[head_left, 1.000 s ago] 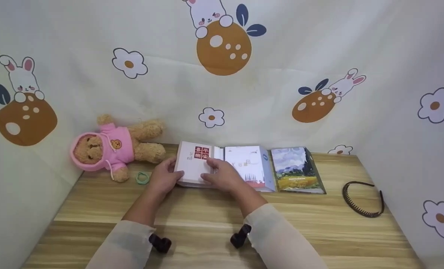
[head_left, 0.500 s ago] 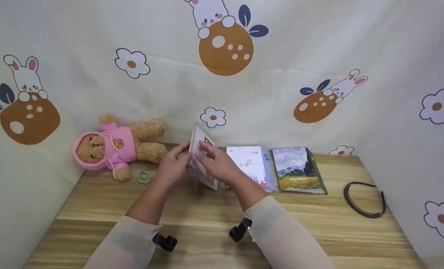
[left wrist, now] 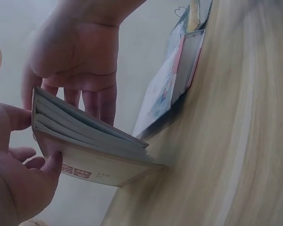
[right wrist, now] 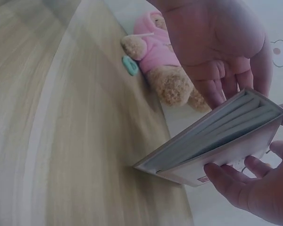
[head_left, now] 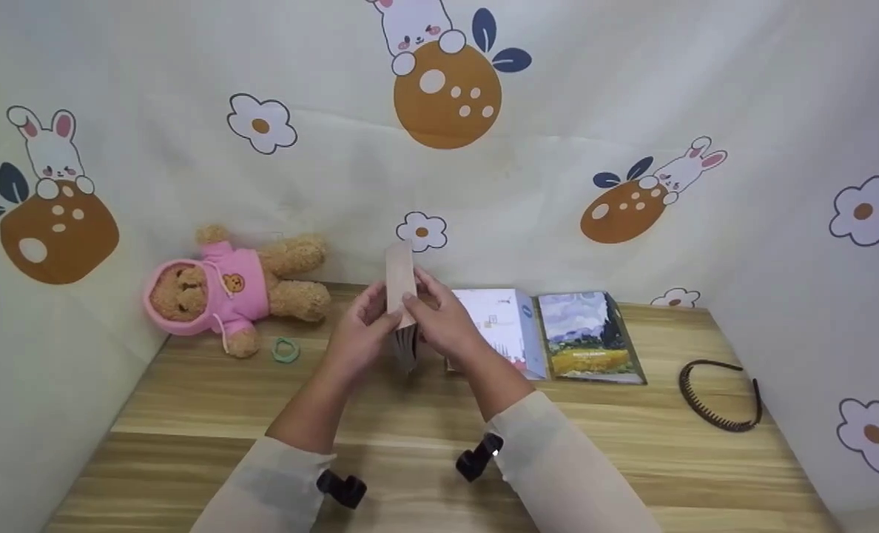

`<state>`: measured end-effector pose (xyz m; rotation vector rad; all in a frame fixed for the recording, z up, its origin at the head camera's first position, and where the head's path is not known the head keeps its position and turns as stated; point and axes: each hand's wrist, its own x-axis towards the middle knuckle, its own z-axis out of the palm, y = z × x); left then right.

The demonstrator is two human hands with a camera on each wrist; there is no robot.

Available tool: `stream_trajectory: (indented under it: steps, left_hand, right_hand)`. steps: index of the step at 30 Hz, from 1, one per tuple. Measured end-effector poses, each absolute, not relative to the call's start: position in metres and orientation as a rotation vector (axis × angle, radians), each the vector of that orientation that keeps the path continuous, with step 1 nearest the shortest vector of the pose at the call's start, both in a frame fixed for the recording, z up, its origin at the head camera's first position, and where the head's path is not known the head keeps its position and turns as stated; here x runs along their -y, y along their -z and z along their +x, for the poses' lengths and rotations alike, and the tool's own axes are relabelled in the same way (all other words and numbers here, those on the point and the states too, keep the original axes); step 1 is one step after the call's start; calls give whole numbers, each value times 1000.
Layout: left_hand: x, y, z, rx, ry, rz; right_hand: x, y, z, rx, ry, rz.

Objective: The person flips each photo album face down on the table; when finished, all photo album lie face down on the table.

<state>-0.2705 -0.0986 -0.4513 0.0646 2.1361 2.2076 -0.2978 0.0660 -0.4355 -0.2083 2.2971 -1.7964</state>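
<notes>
A white photo album [head_left: 400,270] with red characters on its cover stands on edge, spine toward me, its lower edge right at the table top in both wrist views. My left hand [head_left: 365,326] grips it from the left, thumb near the spine's lower end. From the other side my right hand [head_left: 443,318] holds it, thumb on the spine and fingers behind the cover. The left wrist view shows thick pages [left wrist: 85,125] slightly fanned between the covers. To the right lie a white illustrated album [head_left: 487,326] and an album with a painted landscape [head_left: 587,333].
A teddy bear [head_left: 236,281] in a pink hoodie lies at the back left. Close to it is a green hair tie [head_left: 285,350]. A dark toothed headband [head_left: 717,400] rests at the right. A printed curtain [head_left: 543,170] hangs behind the wooden table [head_left: 632,459].
Both hands have lifted the white album from lying flat and turned it upright, its spine now facing me. The other albums, bear, hair tie and headband stay put.
</notes>
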Motion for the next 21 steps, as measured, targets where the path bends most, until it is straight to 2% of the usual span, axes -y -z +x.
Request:
stream_trajectory:
  steps: [10, 21]
  left_hand:
    - [104, 460, -275, -2088, -2101, -117]
    - [115, 471, -274, -2297, -1800, 24]
  right_hand:
    - [-63, 448, -297, -2296, 1771, -132]
    - [-69, 446, -299, -2487, 1781, -171]
